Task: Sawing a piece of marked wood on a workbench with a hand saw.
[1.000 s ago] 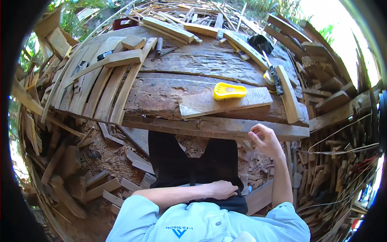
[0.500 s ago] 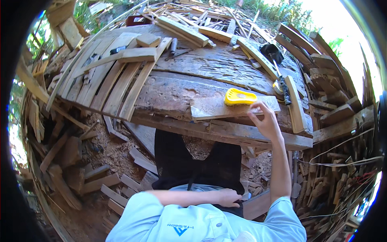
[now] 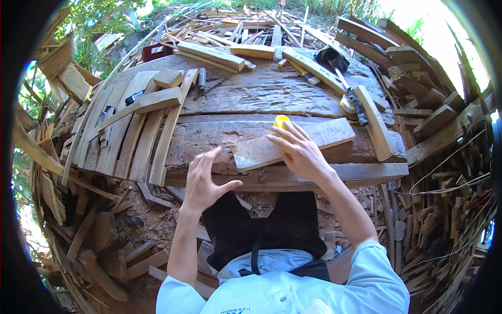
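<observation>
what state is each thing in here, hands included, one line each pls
left hand, open, holding nothing
right hand, fingers across the yellow brush; grip unclear
yellow brush, mostly hidden by the hand
board, lying on the workbench
workbench, top worn and cracked
slats, lying side by side
black-handled tool, lying unheld

The head camera (a wide fisheye) looks down and forward over the bench [image 3: 235,97]. It sees the left hand [image 3: 202,183] and right hand [image 3: 303,156] from nearby.
</observation>
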`<move>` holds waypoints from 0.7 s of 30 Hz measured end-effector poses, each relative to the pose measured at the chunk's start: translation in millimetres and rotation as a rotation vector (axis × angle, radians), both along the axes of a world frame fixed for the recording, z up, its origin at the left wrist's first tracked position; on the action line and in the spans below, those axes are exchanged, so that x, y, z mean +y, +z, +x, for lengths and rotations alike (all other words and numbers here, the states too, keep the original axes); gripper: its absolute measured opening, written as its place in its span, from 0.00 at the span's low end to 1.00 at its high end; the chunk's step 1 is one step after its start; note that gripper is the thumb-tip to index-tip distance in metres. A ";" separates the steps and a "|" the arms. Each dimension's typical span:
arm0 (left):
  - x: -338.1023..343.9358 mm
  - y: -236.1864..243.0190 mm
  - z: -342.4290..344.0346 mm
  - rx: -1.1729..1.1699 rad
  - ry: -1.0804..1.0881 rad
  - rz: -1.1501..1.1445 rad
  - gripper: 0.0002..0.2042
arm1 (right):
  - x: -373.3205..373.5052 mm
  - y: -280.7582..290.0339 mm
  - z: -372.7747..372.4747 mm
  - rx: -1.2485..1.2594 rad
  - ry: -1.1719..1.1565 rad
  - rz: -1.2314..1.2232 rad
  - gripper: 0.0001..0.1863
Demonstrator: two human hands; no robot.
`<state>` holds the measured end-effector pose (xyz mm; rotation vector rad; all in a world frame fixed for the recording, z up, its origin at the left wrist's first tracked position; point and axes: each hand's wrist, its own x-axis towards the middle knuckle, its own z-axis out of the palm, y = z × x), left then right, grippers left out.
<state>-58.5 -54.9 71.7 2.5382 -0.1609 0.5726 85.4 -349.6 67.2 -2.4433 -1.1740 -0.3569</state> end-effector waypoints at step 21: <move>1.5 -74.1 64.3 0.075 0.001 0.062 0.52 | 39.8 7.1 -24.5 0.176 -0.111 0.192 0.20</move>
